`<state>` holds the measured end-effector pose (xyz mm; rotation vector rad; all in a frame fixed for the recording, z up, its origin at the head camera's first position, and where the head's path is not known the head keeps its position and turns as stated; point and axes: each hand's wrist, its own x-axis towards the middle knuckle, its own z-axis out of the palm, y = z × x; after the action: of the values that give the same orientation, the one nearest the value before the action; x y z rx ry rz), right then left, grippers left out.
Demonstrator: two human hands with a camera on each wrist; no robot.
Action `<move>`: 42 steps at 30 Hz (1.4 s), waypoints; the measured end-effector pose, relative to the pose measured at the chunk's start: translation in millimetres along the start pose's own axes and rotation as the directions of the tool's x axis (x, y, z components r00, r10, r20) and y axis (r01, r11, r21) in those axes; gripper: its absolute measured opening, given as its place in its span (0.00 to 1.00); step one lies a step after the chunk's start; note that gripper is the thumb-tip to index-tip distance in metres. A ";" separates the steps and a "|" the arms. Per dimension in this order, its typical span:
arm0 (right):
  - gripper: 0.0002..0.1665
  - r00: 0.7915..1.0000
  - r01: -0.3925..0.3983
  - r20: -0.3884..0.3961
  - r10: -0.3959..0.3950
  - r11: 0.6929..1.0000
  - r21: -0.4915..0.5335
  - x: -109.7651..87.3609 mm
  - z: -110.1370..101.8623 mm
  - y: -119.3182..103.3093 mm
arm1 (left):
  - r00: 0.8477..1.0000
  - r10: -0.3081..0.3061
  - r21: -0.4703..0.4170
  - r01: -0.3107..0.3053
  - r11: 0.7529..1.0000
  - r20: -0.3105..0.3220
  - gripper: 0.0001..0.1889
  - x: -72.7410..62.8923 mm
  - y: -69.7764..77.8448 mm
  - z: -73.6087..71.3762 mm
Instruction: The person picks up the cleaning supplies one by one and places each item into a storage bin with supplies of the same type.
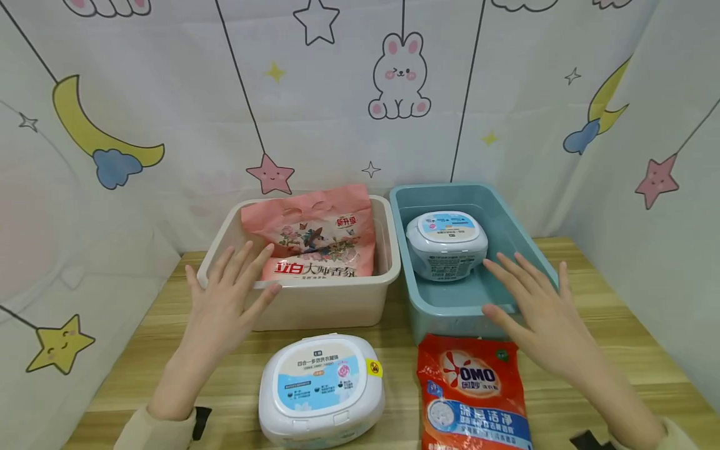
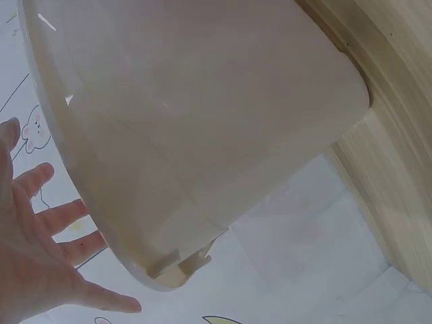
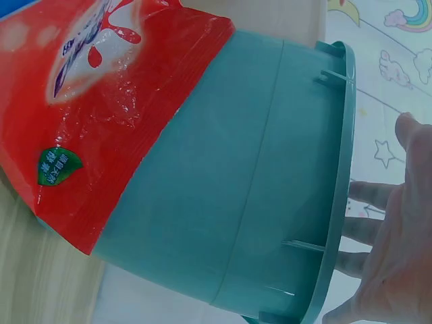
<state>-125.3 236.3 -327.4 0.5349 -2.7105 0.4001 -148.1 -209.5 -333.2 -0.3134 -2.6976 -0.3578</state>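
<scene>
Fingers spread, my left hand [image 1: 227, 300] hovers over the front left corner of the cream bin [image 1: 320, 306], holding nothing. A pink bag of laundry powder [image 1: 320, 240] leans inside that bin. My right hand [image 1: 542, 312], also spread and holding nothing, is over the front right part of the teal bin [image 1: 450, 319]. In the teal bin sits a white lidded tub [image 1: 447, 247]. A similar white tub [image 1: 322, 390] stands on the table between my forearms. To its right a red OMO detergent bag [image 1: 472, 394] lies against the teal bin's front, as the right wrist view [image 3: 108, 101] also shows.
The wood-grain table [image 1: 140, 356] carries both bins side by side. A white cloth [image 1: 337, 94] printed with rabbits, moons and stars hangs behind them and along both sides.
</scene>
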 end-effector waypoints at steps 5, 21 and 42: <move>0.40 1.000 -0.009 -0.002 0.009 1.000 0.005 -5.0 2.3 -0.9 | 1.000 0.006 -0.007 -0.006 1.000 -0.018 0.34 -1.9 -1.5 2.1; 0.41 0.999 -0.010 -0.049 0.010 1.000 0.013 -17.4 7.1 -6.4 | 0.998 0.015 -0.018 -0.016 1.000 -0.067 0.35 -5.0 -7.0 6.2; 0.42 0.995 0.000 -0.098 0.005 0.999 0.051 -33.7 14.5 -12.7 | 0.984 0.069 -0.003 -0.071 0.997 -0.162 0.32 -9.2 -14.0 13.7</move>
<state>-94.9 230.7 -350.9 0.5123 -2.6135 0.4849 -148.4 -220.2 -352.0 -0.3646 -2.5200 -0.3590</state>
